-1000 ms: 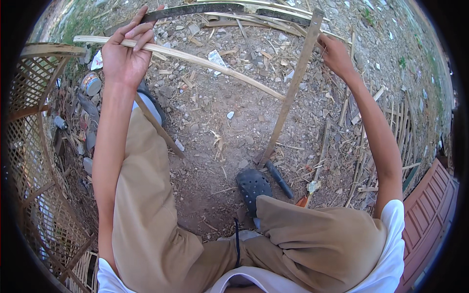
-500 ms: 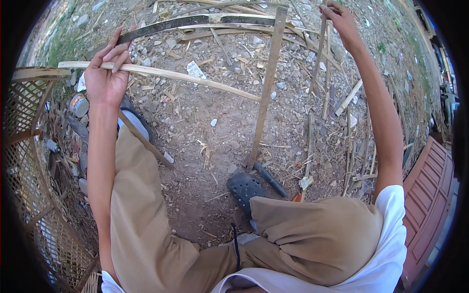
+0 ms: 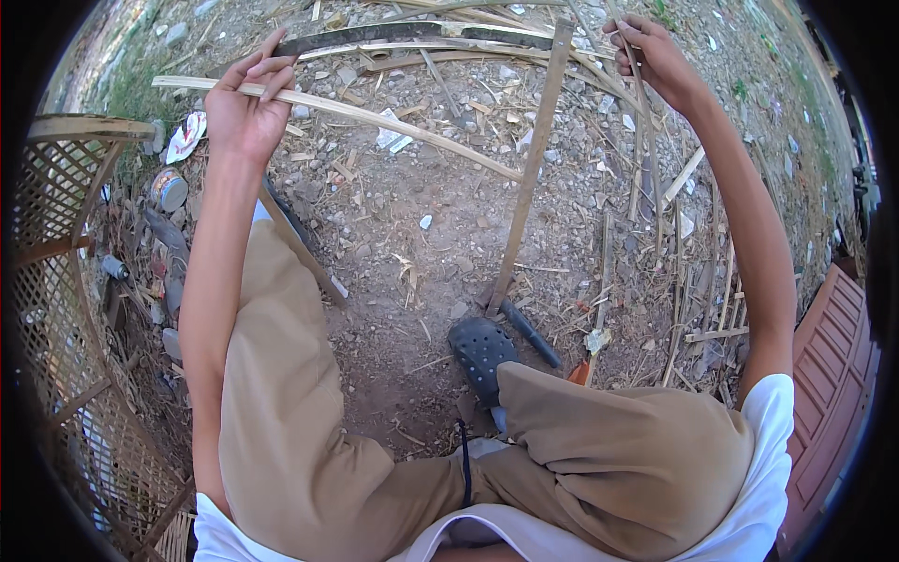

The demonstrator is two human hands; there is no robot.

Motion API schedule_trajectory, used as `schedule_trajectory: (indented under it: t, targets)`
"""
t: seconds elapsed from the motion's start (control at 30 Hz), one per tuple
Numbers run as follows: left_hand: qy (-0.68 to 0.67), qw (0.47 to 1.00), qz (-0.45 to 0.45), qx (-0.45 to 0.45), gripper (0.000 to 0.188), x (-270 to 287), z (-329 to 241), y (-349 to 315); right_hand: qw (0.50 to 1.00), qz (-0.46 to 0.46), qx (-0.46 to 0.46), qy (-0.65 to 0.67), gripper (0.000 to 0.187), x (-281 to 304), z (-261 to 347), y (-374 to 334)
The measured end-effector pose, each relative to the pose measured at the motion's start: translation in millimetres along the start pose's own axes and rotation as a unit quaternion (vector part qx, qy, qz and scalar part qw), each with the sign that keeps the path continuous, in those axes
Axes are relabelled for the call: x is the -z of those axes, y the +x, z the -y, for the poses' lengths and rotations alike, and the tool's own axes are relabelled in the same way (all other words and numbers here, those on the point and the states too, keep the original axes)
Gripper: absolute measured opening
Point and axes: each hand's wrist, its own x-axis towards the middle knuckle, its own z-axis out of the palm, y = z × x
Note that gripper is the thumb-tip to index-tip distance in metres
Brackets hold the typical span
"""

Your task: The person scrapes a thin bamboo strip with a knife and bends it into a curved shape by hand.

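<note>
My left hand (image 3: 249, 110) is closed on a pale split wooden strip (image 3: 393, 125), which slants right to a brown upright slat (image 3: 534, 159). Just beyond its fingertips runs a dark curved strip (image 3: 365, 36); I cannot tell whether the hand touches it. At the upper right my right hand (image 3: 658, 67) pinches a thin brown strip (image 3: 646, 122) between thumb and fingers, its lower end hanging toward the ground. The upright slat's foot is by a black perforated clog (image 3: 480, 356) on my foot, beside a short dark rod (image 3: 530, 332).
A lattice-woven frame (image 3: 56, 244) stands at the left, near a small round tub (image 3: 169, 190). Loose wooden strips (image 3: 702, 272) litter the stony ground at right. A reddish-brown panel (image 3: 833, 375) is at the far right.
My left hand has shifted right and slightly upward with the pale strip. In my right hand the thin strip has tilted, its lower end swinging right. The whole view has shifted slightly.
</note>
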Motion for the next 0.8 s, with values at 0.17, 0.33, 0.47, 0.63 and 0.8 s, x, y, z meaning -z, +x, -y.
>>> schedule_trajectory:
  t: [0.17, 0.33, 0.47, 0.63, 0.8]
  targets:
    - [0.004, 1.0, 0.024, 0.019, 0.053, 18, 1, 37, 0.994, 0.041, -0.012, -0.104, 0.026, -11, 42, -69]
    - [0.133, 0.988, -0.063, 0.037, 0.05, 16, 27, 58, 0.989, 0.005, -0.021, -0.147, 0.025, 13, 42, -121]
    - [0.167, 0.979, -0.115, 0.037, 0.046, 13, 25, 38, 0.981, 0.001, -0.045, -0.187, 0.024, 7, 44, -166]
    - [0.163, 0.97, -0.177, -0.028, 0.019, 12, -31, 11, 0.974, 0.036, -0.016, -0.221, 0.019, -16, 44, -212]
    - [0.189, 0.982, -0.03, -0.002, 0.03, -75, -47, -39, 0.971, 0.051, 0.02, -0.233, 0.02, -24, 62, -258]
